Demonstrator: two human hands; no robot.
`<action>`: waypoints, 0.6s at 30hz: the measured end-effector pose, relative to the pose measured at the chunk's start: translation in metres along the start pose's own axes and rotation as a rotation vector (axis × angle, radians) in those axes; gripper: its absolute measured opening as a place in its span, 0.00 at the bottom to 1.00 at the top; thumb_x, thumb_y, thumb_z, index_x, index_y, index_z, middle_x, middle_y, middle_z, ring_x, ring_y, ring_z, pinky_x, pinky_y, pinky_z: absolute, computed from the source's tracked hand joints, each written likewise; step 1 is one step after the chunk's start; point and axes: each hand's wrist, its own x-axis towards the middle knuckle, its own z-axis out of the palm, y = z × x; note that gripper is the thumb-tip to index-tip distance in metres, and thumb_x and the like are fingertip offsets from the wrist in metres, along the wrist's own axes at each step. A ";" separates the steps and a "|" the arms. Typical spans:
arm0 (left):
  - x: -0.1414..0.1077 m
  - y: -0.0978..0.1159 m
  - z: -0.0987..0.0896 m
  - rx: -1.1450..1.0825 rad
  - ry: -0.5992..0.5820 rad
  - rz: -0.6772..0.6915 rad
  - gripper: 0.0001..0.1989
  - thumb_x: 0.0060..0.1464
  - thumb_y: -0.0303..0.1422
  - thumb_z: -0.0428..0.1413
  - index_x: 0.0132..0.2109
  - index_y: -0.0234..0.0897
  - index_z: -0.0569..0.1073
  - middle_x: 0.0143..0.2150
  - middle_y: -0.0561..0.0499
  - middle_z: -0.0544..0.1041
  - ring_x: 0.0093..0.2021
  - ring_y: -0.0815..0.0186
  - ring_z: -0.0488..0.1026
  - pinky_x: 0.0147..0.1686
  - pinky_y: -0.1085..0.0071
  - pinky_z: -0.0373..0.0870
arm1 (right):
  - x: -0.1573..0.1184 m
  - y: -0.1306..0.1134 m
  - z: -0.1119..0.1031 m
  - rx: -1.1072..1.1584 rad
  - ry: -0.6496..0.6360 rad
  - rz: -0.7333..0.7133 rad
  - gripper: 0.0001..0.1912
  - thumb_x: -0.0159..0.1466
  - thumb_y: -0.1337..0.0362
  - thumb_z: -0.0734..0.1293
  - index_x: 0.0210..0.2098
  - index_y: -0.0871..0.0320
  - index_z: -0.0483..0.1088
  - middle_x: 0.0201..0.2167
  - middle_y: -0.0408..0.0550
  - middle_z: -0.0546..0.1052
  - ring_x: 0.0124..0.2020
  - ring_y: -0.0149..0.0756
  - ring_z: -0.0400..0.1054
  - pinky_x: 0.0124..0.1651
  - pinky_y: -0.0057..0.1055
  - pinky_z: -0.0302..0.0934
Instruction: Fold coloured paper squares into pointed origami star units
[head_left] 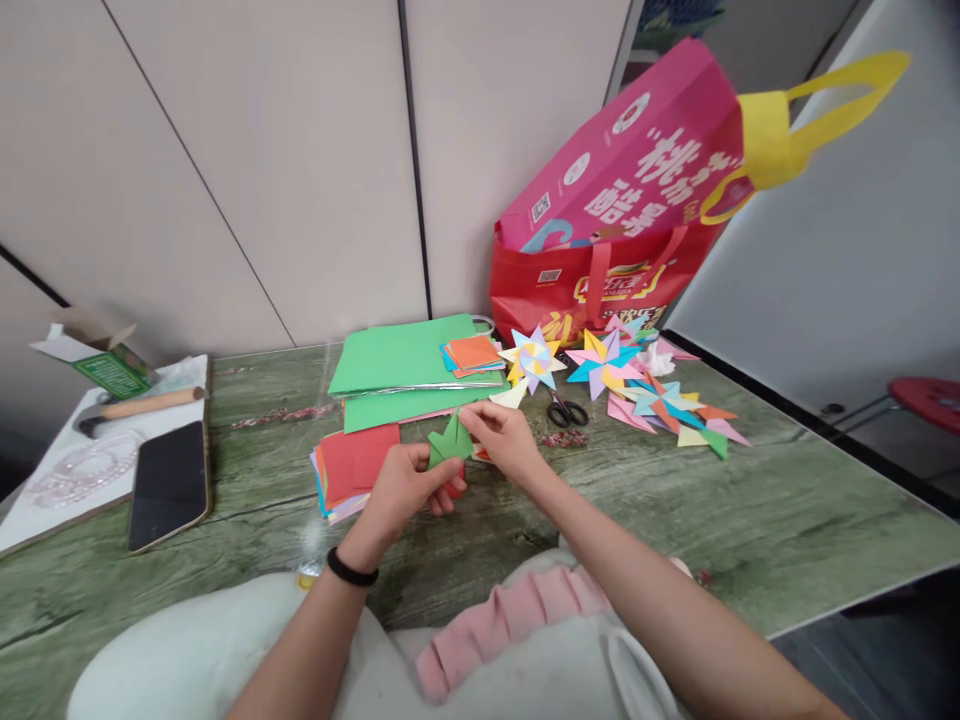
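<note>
While the head view has the left hand at the centre of the frame, its grip pinches the lower part of a folded green paper piece between thumb and fingers. The right hand has its grip closed on the upper right edge of that piece, fingertips together. The piece is held above the wood-grained surface. A black band encircles the left wrist.

Just beside the left hand lies a stack of coloured paper, red uppermost. Behind it, larger green sheets bear small paper squares, orange on top. Right of centre are black-handled scissors, near a pastel paper star and further multicoloured folded stars. A red bag with a pink package in it occupies the upper right. At frame left are a smartphone, a wooden-handled hammer and an open carton.
</note>
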 end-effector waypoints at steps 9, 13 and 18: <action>0.000 0.000 0.001 0.026 0.070 0.004 0.10 0.46 0.34 0.58 0.22 0.33 0.69 0.12 0.54 0.71 0.12 0.72 0.66 0.12 0.79 0.60 | -0.002 -0.001 0.002 0.054 -0.023 0.053 0.13 0.48 0.54 0.69 0.26 0.59 0.73 0.22 0.43 0.73 0.22 0.30 0.63 0.24 0.27 0.58; 0.000 0.000 0.000 0.021 0.030 0.016 0.12 0.46 0.36 0.58 0.22 0.32 0.71 0.12 0.53 0.71 0.12 0.72 0.66 0.13 0.79 0.61 | -0.003 -0.005 0.002 0.063 -0.052 0.034 0.13 0.48 0.54 0.69 0.25 0.58 0.72 0.23 0.42 0.73 0.23 0.29 0.63 0.26 0.27 0.61; 0.001 -0.001 0.000 -0.005 0.024 0.018 0.14 0.44 0.40 0.59 0.21 0.33 0.69 0.13 0.53 0.71 0.13 0.72 0.67 0.13 0.78 0.62 | -0.002 -0.004 0.001 0.095 -0.078 0.090 0.14 0.47 0.53 0.70 0.23 0.58 0.70 0.21 0.42 0.72 0.22 0.29 0.63 0.25 0.27 0.62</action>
